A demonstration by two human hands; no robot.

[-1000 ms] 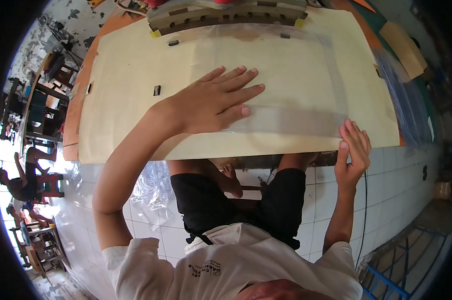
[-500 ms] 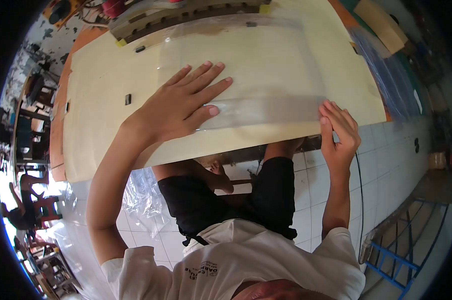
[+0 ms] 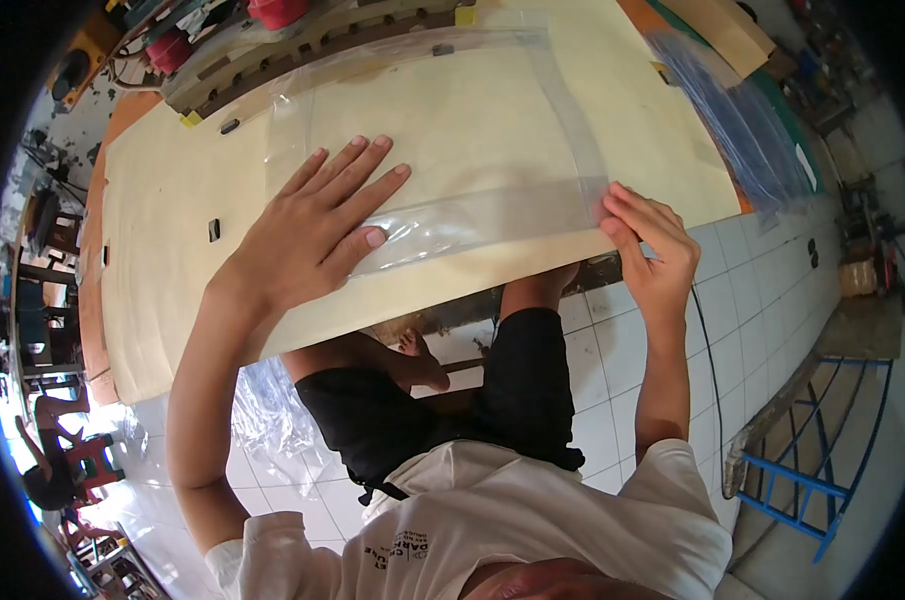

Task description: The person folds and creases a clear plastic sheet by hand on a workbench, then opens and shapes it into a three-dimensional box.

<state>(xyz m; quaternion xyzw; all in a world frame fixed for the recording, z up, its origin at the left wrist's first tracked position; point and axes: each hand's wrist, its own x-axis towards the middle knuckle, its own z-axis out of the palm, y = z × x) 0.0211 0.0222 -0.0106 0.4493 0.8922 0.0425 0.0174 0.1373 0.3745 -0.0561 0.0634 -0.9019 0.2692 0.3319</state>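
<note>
A clear plastic sheet (image 3: 492, 215) with a folded band along its near side lies on the cream-coloured board (image 3: 162, 300). My left hand (image 3: 312, 225) rests flat on the sheet's left part, fingers spread, holding nothing. At the near right corner of the sheet, my right hand (image 3: 652, 240) pinches the plastic between thumb and fingers. Small dark pieces (image 3: 214, 230) sit on the board to the left of my left hand, and another (image 3: 442, 49) shows at the sheet's far edge.
A long slotted bar (image 3: 302, 50) with red parts (image 3: 277, 10) stands at the far edge. Bluish plastic (image 3: 737, 125) and cardboard (image 3: 717, 35) lie at the right. A blue metal frame (image 3: 802, 480) is on the floor at right; a person (image 3: 47, 475) sits far left.
The view has shifted and turned, so the board appears tilted and further left. My left hand stays flat on the plastic. The sheet's near right corner looks slightly lifted at my right hand.
</note>
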